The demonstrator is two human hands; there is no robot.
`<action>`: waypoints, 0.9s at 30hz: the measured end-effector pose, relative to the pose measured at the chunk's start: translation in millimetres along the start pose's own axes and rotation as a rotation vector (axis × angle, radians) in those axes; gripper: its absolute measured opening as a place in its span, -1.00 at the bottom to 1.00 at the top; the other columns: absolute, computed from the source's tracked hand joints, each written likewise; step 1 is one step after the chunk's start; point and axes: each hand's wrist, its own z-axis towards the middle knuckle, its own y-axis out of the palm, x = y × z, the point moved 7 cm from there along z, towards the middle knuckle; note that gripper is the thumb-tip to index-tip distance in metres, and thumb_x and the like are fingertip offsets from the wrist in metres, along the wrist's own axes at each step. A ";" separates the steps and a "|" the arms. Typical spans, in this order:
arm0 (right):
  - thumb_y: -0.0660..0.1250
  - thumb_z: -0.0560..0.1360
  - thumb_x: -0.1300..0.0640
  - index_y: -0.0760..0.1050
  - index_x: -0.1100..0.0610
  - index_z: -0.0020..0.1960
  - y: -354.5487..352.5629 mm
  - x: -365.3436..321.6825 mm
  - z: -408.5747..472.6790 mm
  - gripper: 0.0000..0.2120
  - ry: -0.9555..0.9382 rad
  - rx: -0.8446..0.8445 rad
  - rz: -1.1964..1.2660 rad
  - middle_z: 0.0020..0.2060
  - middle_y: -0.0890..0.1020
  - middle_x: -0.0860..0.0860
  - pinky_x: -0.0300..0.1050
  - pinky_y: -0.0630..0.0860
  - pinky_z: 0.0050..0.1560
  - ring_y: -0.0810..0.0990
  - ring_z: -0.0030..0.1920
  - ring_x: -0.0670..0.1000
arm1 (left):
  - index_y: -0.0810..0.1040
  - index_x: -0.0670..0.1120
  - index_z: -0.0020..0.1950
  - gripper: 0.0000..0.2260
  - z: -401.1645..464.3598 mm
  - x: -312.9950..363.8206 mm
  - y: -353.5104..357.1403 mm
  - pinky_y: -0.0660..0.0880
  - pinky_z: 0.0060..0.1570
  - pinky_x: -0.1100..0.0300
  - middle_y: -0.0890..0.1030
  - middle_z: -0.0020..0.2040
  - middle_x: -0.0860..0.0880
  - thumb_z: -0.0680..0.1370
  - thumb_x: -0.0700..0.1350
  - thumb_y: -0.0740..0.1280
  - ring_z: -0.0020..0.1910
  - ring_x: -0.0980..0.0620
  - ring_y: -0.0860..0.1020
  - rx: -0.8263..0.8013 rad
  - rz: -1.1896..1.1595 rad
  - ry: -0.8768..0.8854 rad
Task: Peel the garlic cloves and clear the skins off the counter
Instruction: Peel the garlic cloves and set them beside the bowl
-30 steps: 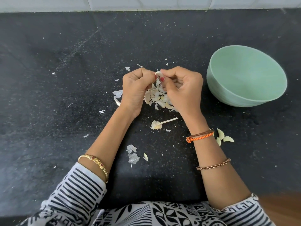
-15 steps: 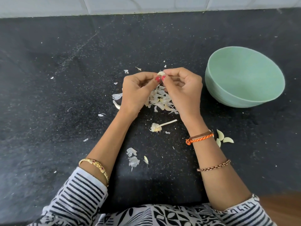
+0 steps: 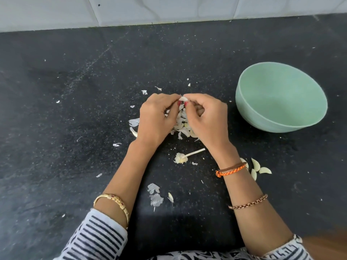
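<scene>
Hands: the left hand (image 3: pixel 156 117) and right hand (image 3: pixel 207 117) met above the counter (image 3: pixel 75 109), fingers curled, and together pinched one clove (image 3: pixel 183 99) at their fingertips.
Clove: it was pale and small, held between both thumbs and forefingers, above the pile of skins (how much skin it still wore could not be told).
Skins: a pile (image 3: pixel 183 126) lay on the counter directly under and between the hands, partly hidden by them; loose flakes (image 3: pixel 155 196) lay nearer the person, between the forearms, and smaller scraps were scattered to the left and behind the hands.
Stem: the bare garlic stem (image 3: pixel 185 156), with its frayed base, lay on the counter just below the hands.
Peeled cloves: a few (image 3: pixel 258 168) lay on the counter just to the right of the right wrist, near one another, one partly hidden by the wrist.
Bowl: the green bowl (image 3: pixel 262 117) stood to the right of the right hand, apart from it, tilted so its opening faced the camera.
Bowl contents: nothing showed inside it (the whole inner wall was in view).
Wall: white tiles (image 3: pixel 169 10) ran along the far edge of the counter.
</scene>
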 end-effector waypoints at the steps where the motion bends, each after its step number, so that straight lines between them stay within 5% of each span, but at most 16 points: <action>1: 0.24 0.45 0.27 0.63 0.24 -0.06 0.8 -0.9 0.6 -0.80 -0.010 -0.005 -0.019 -0.28 0.65 0.09 -0.15 0.52 -0.29 0.58 -0.32 -0.04 | 0.66 -0.20 -0.10 -0.80 1.5 0.1 0.0 0.35 -0.16 0.30 0.60 -0.31 -0.03 0.50 -0.19 0.24 -0.32 0.09 0.43 0.002 0.005 0.035; 9: 0.22 0.45 0.28 0.63 0.24 -0.08 -3.4 5.1 0.9 -0.80 -0.007 -0.018 -0.131 -0.25 0.66 0.08 -0.10 0.53 -0.21 0.60 -0.26 0.00 | 0.64 -0.27 -0.11 -0.79 -0.4 5.3 10.4 0.33 -0.20 0.27 0.60 -0.33 -0.13 0.48 -0.22 0.22 -0.27 0.07 0.39 -0.124 0.039 0.160; 15: 0.24 0.44 0.29 0.63 0.23 -0.10 -4.2 2.5 1.7 -0.81 -0.015 0.000 -0.105 -0.28 0.66 0.06 -0.09 0.55 -0.24 0.60 -0.29 -0.02 | 0.65 -0.23 -0.10 -0.82 0.4 5.3 3.8 0.35 -0.17 0.34 0.63 -0.28 -0.10 0.48 -0.23 0.26 -0.26 0.09 0.43 -0.074 0.020 0.163; 21: 0.27 0.45 0.29 0.64 0.22 -0.10 -4.5 0.4 1.4 -0.83 0.015 0.009 -0.044 -0.29 0.65 -0.03 -0.29 0.51 -0.26 0.55 -0.31 -0.15 | 0.66 -0.23 -0.09 -0.88 1.5 6.9 -4.9 0.32 -0.07 0.52 0.66 -0.23 -0.10 0.47 -0.27 0.33 -0.22 0.10 0.48 0.018 0.018 0.188; 27: 0.29 0.44 0.28 0.64 0.23 -0.15 -6.6 0.0 1.4 -0.86 0.013 0.023 -0.108 -0.38 0.57 -0.10 -0.35 0.43 -0.35 0.49 -0.43 -0.14 | 0.66 -0.20 -0.05 -0.87 2.5 9.6 -3.3 0.35 -0.11 0.48 0.65 -0.21 -0.05 0.47 -0.28 0.34 -0.24 0.11 0.49 -0.019 -0.070 0.169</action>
